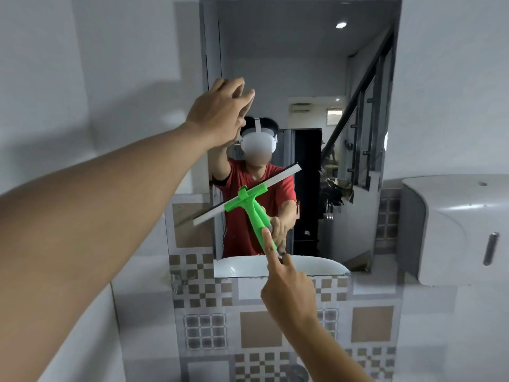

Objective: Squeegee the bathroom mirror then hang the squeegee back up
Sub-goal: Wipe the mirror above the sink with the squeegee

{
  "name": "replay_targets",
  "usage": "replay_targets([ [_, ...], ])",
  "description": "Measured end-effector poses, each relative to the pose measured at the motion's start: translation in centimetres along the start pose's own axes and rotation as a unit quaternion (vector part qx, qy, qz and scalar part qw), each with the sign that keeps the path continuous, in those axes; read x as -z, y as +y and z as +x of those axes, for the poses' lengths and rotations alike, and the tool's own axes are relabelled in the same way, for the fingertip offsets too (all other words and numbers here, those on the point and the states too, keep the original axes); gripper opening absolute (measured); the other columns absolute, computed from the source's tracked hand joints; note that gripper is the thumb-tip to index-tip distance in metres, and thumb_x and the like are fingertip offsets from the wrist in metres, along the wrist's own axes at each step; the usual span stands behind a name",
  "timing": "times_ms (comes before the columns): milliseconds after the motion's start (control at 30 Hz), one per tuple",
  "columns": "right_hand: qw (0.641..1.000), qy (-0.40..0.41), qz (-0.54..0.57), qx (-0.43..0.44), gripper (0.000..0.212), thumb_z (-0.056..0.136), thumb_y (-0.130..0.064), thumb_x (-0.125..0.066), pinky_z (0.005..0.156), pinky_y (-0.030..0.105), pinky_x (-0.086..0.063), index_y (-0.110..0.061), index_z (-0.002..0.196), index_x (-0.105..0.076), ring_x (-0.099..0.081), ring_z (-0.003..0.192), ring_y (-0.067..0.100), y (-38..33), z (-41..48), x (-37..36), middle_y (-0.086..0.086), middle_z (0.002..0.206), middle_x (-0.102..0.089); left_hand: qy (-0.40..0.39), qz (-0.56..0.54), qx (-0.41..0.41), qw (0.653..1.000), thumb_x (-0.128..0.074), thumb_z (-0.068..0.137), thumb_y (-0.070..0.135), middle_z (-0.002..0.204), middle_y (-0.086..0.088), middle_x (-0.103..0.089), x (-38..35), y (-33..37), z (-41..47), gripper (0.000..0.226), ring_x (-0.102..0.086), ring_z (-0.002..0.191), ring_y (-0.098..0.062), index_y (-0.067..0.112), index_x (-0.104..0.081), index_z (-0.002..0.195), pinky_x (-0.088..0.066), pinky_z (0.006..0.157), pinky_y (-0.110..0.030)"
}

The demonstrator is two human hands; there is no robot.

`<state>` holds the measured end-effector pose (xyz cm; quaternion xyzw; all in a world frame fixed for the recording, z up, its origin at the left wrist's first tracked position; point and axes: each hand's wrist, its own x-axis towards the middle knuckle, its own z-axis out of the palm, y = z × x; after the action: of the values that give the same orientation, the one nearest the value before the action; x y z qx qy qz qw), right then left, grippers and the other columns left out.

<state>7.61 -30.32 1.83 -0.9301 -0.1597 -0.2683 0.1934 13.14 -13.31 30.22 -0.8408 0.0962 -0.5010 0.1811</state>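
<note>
Left hand point(217, 110) flat and open against the mirror point(303, 78) edge, right hand point(286, 285) gripping the tilted green squeegee point(248, 201), index finger extended along its handle

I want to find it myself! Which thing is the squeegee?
Find the big mirror on the wall. In front of its lower part, the right hand holds up the squeegee. It's the only bright green thing, T-shaped, with a long pale blade.
</note>
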Motion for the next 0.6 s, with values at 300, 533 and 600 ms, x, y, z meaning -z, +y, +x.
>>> replay_targets([
  [300,0.985,-0.003,-0.143,0.092,0.089,0.101,-0.011,-0.040,0.059,0.032,-0.054,-0.047,0.143,0.031,-0.060,0.078,0.021,8.6,-1.0,3.4,0.010,0.110,-0.058,0.021,-0.063,0.045,0.997,-0.065,0.088,0.022,0.150,-0.014,-0.044,-1.3,2.1,-2.3,0.058,-0.043,0.132,-0.039,0.011,-0.049,0.143,-0.054,0.094,-0.055],
  [533,0.980,0.031,-0.193,0.046,0.093,0.095,-0.010,-0.045,0.055,0.034,-0.040,-0.049,0.154,0.015,-0.066,0.083,0.028,12.8,-0.8,6.2,0.008,0.108,-0.059,0.022,-0.070,0.043,0.996,-0.062,0.093,0.032,0.158,-0.021,-0.032,-4.8,5.3,-7.8,0.062,-0.035,0.141,-0.039,0.008,-0.046,0.148,-0.037,0.117,-0.051],
  [600,0.979,0.044,-0.198,0.033,0.093,0.094,-0.009,-0.048,0.053,0.034,-0.038,-0.048,0.156,0.010,-0.066,0.078,0.029,13.5,-0.9,6.5,0.008,0.104,-0.060,0.014,-0.069,0.048,0.996,-0.061,0.095,0.034,0.160,-0.020,-0.028,-5.5,5.7,-8.3,0.059,-0.031,0.144,-0.040,0.005,-0.049,0.146,-0.032,0.120,-0.050],
])
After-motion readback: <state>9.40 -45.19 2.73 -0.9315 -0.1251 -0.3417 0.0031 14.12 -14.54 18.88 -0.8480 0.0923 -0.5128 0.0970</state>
